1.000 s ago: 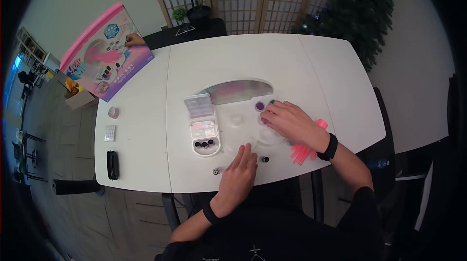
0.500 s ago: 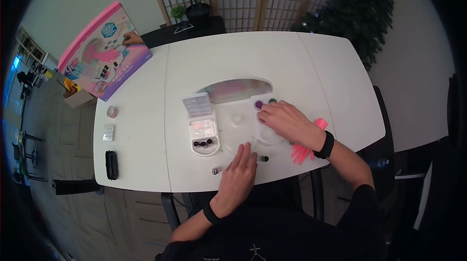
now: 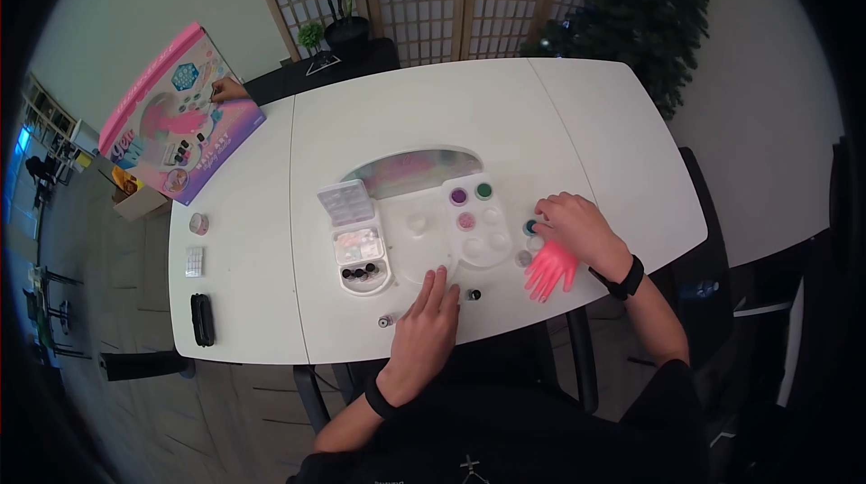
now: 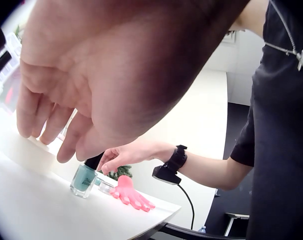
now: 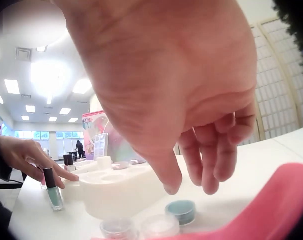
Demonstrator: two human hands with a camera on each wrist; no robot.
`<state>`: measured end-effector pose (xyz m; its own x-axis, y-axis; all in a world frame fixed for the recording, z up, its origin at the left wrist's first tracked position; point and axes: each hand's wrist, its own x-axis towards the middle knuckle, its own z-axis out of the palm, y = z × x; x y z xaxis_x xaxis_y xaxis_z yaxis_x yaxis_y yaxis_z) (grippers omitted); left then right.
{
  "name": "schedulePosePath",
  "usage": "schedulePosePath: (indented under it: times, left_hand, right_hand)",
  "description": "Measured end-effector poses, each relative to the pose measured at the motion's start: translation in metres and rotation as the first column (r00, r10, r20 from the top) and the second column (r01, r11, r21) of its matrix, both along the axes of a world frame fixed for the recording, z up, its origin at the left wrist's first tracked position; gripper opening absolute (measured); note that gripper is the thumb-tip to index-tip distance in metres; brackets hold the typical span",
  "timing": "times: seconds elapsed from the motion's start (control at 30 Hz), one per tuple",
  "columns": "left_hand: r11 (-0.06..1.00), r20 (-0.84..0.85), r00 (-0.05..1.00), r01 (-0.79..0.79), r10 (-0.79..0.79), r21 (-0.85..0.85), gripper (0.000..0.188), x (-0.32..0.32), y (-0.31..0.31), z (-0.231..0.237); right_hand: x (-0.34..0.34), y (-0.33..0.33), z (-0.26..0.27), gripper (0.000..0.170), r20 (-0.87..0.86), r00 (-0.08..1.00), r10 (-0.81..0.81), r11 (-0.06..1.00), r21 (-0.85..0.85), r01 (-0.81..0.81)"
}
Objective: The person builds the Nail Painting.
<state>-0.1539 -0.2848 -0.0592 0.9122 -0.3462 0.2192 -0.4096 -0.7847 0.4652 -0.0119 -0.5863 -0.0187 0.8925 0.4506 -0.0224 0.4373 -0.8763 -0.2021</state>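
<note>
My right hand [image 3: 577,230] is over the table by a small teal pot [image 3: 530,227]. In the right wrist view its thumb and fingers are apart, just above the teal pot [image 5: 180,212], with nothing between them. My left hand [image 3: 424,331] rests its straight fingers at the front edge of the white nail-art station [image 3: 424,254]. Purple [image 3: 459,196], green [image 3: 483,190] and pink [image 3: 465,221] pots sit in the station's round wells; other wells are bare. A pink model hand [image 3: 552,269] lies below my right hand, with a clear pot [image 3: 523,258] beside it.
A teal nail polish bottle [image 4: 84,180] stands beside my left hand, another small bottle [image 3: 386,321] on its other side. The station holds dark-capped bottles [image 3: 361,273] and a mirror [image 3: 410,173]. Farther left are a black case [image 3: 202,320] and a large printed box [image 3: 180,114].
My right hand has left the pink pot in the station's well and moved right to above the teal pot. My left hand stays at the station's front edge. The head view has shifted slightly.
</note>
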Motion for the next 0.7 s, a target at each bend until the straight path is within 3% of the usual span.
schedulePosePath:
  times: [0.3, 0.7]
  left_hand:
    - [0.999, -0.012, 1.000, 0.011, -0.011, 0.036, 0.032, 0.000, -0.001, 0.002]
    - [1.000, -0.017, 1.000, -0.016, 0.016, -0.023, 0.030, -0.001, -0.001, 0.001]
  right_hand:
    - [-0.003, 0.013, -0.008, 0.023, -0.038, 0.998, -0.049, 0.997, -0.057, 0.046]
    - [0.002, 0.021, -0.016, 0.021, 0.045, 0.999, 0.025, 0.996, -0.083, -0.021]
